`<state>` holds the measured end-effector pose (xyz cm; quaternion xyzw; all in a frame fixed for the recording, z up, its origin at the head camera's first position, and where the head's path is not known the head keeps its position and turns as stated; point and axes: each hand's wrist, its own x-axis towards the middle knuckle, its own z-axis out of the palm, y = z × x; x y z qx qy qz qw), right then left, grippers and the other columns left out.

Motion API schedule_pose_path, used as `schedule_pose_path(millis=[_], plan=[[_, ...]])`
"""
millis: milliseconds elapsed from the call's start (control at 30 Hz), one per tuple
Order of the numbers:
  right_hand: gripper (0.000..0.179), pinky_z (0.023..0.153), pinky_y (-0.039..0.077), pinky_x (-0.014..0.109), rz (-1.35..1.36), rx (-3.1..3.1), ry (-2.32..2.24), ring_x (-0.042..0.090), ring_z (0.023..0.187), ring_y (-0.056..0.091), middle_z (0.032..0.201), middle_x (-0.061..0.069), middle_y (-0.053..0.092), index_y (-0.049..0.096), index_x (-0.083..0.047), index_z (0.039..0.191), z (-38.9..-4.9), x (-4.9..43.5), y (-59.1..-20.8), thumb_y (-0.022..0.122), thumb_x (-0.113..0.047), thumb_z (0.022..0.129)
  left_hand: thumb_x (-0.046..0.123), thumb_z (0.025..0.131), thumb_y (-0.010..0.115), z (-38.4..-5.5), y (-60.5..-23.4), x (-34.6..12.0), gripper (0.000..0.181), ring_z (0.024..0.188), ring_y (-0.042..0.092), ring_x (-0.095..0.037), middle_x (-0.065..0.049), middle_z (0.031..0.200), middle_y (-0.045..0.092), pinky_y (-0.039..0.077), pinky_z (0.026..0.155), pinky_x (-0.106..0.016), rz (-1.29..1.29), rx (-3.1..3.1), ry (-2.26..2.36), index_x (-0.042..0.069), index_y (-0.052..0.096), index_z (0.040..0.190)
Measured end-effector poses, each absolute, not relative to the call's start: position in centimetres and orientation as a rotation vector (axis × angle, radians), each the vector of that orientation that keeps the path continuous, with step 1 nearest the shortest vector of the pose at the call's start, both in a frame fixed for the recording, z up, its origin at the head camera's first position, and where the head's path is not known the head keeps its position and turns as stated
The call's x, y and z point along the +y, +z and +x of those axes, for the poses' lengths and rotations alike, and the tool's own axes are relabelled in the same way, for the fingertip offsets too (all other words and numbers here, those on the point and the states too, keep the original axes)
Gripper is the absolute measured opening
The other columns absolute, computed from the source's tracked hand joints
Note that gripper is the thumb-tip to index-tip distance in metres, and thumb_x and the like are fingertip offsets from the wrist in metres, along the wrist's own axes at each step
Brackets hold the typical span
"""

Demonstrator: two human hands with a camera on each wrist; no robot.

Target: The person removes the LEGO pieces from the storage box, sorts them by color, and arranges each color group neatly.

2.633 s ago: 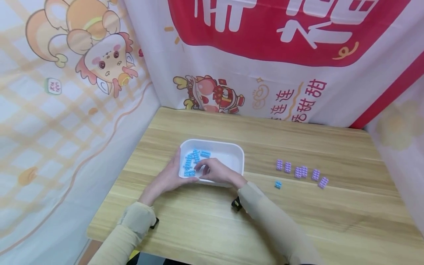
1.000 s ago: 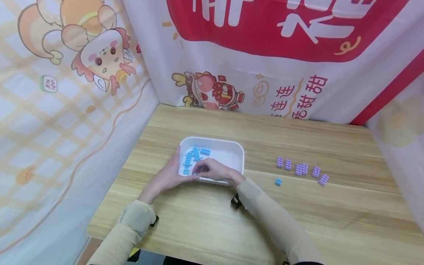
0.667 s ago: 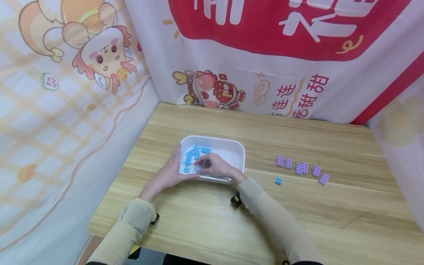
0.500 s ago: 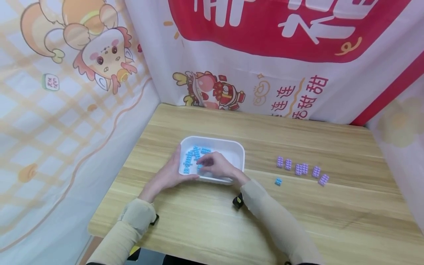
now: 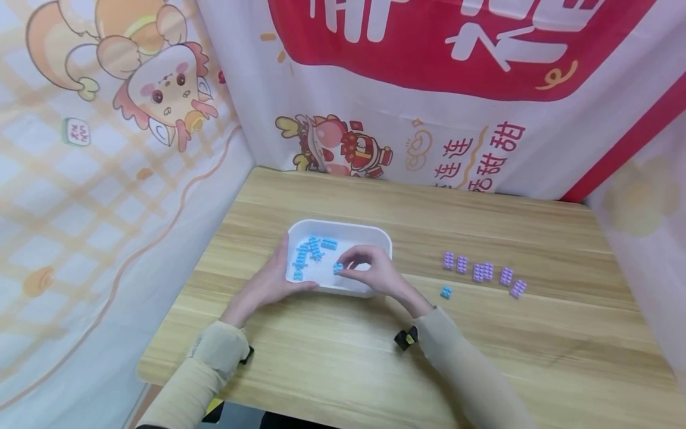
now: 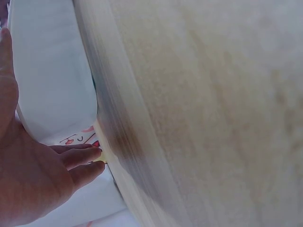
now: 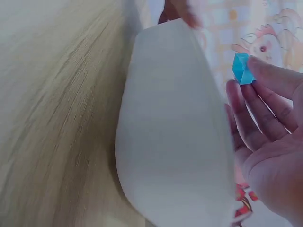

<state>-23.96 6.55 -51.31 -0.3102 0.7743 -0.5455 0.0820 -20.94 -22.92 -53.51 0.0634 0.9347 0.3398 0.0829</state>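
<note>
My right hand [image 5: 372, 268] pinches a small blue building brick [image 5: 338, 269] between thumb and fingertips, above the white tray [image 5: 384, 241]. In the right wrist view the brick [image 7: 243, 69] sits at the fingertips, with its hollow underside showing, beyond the tray's wall [image 7: 170, 118]. My left hand [image 5: 270, 279] braces the tray's near left corner, its thumb along the front rim and its extended fingers along the left end. In the left wrist view these fingers [image 6: 84, 165] are nearly straight. More blue bricks [image 5: 301, 256] lie in the tray's left part.
To the right of the tray a single blue brick [image 5: 446, 292] lies on the wooden table [image 5: 332, 357]. Several purple bricks [image 5: 506, 276] form a loose row behind it. Printed curtains [image 5: 343, 89] stand along the table's back and left side.
My right hand has picked a blue brick from the tray's near left area and moved right and up with it. The left hand has stayed at the tray's corner.
</note>
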Motion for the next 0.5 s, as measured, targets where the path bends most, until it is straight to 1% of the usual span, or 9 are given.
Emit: schedule_pose_path(millis=[67, 133, 167, 367, 500], plan=[[0.02, 0.101, 0.065, 0.055, -0.91, 2.306, -1.669, 0.025, 0.105, 0.076, 0.115, 0.016, 0.082, 0.08, -0.002, 0.115, -23.3, 7.8, -51.2, 0.083, -0.005, 0.096, 0.07, 0.078, 0.091, -21.0, -53.5, -22.9, 0.156, 0.168, 0.025, -0.049, -0.025, 0.185, 0.008, 0.027, 0.136, -0.066, 0.183, 2.788, 1.007, 0.017, -0.019, 0.175], [0.02, 0.103, 0.063, 0.055, -0.875, 2.303, -1.713, 0.025, 0.107, 0.075, 0.116, 0.016, 0.081, 0.08, -0.002, 0.115, -22.7, 9.2, -51.3, 0.083, -0.004, 0.095, 0.07, 0.078, 0.091, -21.1, -53.6, -22.8, 0.157, 0.168, 0.024, -0.048, -0.025, 0.185, 0.007, 0.027, 0.136, -0.065, 0.185, 2.787, 1.004, 0.019, -0.021, 0.175], [0.021, 0.103, 0.063, 0.054, -0.854, 2.306, -1.731, 0.024, 0.107, 0.075, 0.117, 0.016, 0.081, 0.08, -0.003, 0.115, -22.4, 9.9, -51.3, 0.083, -0.004, 0.095, 0.07, 0.078, 0.091, -21.1, -53.6, -22.8, 0.157, 0.169, 0.023, -0.048, -0.025, 0.185, 0.007, 0.026, 0.137, -0.064, 0.189, 2.786, 1.007, 0.019, -0.021, 0.175], [0.025, 0.106, 0.063, 0.04, -0.746, 2.327, -1.807, 0.012, 0.109, 0.073, 0.119, 0.018, 0.08, 0.079, -0.001, 0.116, -21.2, 13.2, -51.9, 0.084, 0.0, 0.092, 0.069, 0.079, 0.091, -21.1, -53.7, -22.9, 0.156, 0.17, 0.02, -0.047, -0.023, 0.186, 0.002, 0.024, 0.138, -0.064, 0.188, 2.795, 0.997, 0.013, -0.018, 0.175], [0.027, 0.105, 0.062, 0.033, -0.711, 2.33, -1.834, 0.006, 0.109, 0.073, 0.121, 0.023, 0.08, 0.077, 0.002, 0.117, -20.3, 15.0, -52.2, 0.083, 0.003, 0.091, 0.069, 0.078, 0.092, -21.0, -53.7, -22.9, 0.156, 0.169, 0.022, -0.047, -0.023, 0.185, 0.005, 0.025, 0.137, -0.065, 0.191, 2.793, 1.017, 0.015, -0.018, 0.176]])
